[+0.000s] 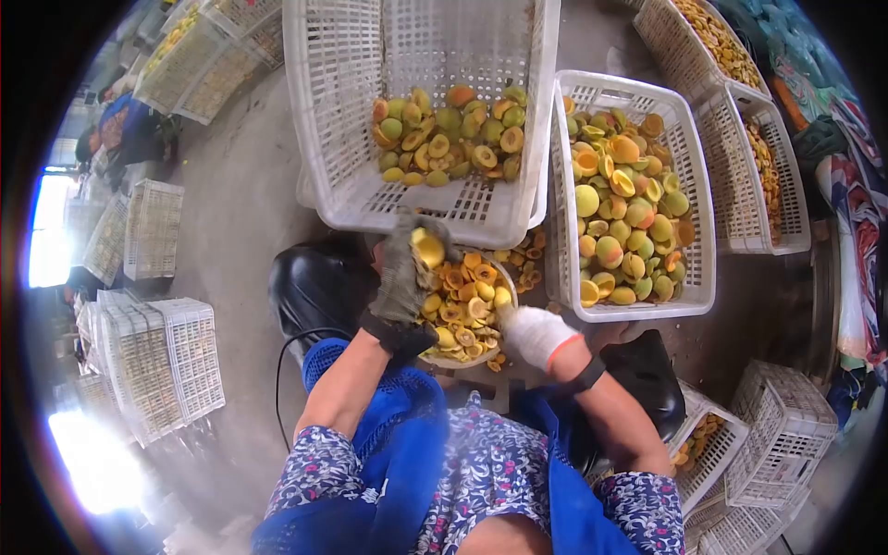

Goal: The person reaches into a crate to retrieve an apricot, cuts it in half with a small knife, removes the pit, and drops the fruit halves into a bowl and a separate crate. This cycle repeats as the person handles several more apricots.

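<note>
My left hand point(400, 282), in a dirty grey glove, is closed round a yellow peach half point(427, 248) above a round basin point(511, 277). Its outline is slightly blurred. Pitted and cut yellow-orange peach pieces point(469, 294) heap up in the basin between my knees. My right hand point(541, 339), in a white glove with an orange cuff, is at the basin's right rim with its fingers curled. What those fingers hold, if anything, is blurred. Just beyond the basin, a large white crate point(416, 211) tilts towards me with greenish-orange peach halves point(444, 139) in it.
To the right stands another white crate point(696, 185) full of peach halves. Crates with orange fruit pieces point(717, 42) line the far right. More stacked crates point(157, 361) stand at the left, others point(777, 435) at lower right. Loose pieces point(527, 268) lie beside the basin.
</note>
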`<state>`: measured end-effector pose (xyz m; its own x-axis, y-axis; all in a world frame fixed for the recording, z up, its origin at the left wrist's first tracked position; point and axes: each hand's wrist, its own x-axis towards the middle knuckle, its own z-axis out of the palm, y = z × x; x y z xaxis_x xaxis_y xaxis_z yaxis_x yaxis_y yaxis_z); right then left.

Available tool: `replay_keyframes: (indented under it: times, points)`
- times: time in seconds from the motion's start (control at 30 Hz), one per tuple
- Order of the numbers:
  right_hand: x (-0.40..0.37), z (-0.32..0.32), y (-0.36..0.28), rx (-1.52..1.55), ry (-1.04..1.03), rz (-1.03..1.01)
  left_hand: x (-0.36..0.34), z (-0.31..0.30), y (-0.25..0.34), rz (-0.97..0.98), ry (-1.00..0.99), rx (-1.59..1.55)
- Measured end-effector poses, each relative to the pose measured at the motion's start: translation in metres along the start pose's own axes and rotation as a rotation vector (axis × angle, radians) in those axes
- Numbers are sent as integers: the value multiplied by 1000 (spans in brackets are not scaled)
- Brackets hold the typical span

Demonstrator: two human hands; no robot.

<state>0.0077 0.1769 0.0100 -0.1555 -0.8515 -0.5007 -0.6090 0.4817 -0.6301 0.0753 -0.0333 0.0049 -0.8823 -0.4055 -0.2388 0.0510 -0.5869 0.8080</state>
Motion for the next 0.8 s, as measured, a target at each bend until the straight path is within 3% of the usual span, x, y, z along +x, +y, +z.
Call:
replay_keyframes:
  times: [0.03,0.1,0.17,0.2,0.27,0.33,0.4,0.57,0.67,0.73,0.77,0.8]
  points:
    - [1,9,0,-80,-5,162,7,8,8,3,-5,0]
    - [6,8,0,-25,-69,59,28,32,27,679,110,1065]
    - [5,3,-5,32,-135,-31,56,96,58,89,-26,-170]
    - [5,1,-8,74,-66,-50,76,90,55,82,-33,-173]
    - [3,-4,-4,150,18,-34,133,56,32,233,-272,506]
    - [4,0,5,99,70,-28,245,-33,-54,516,-167,1703]
    - [8,11,15,66,93,43,249,-19,-48,94,-300,2029]
    - [0,6,18,152,146,60,258,-36,-79,144,-263,1991]
    - [-1,-9,12,193,199,-46,233,-15,-56,-17,-307,1984]
    - [-5,-34,0,679,-60,37,211,-7,-46,134,-245,2035]
    - [-7,-36,1,768,-115,78,208,-10,-40,132,-242,2047]
    - [4,-13,13,252,-24,-170,205,-13,-33,77,-250,1953]
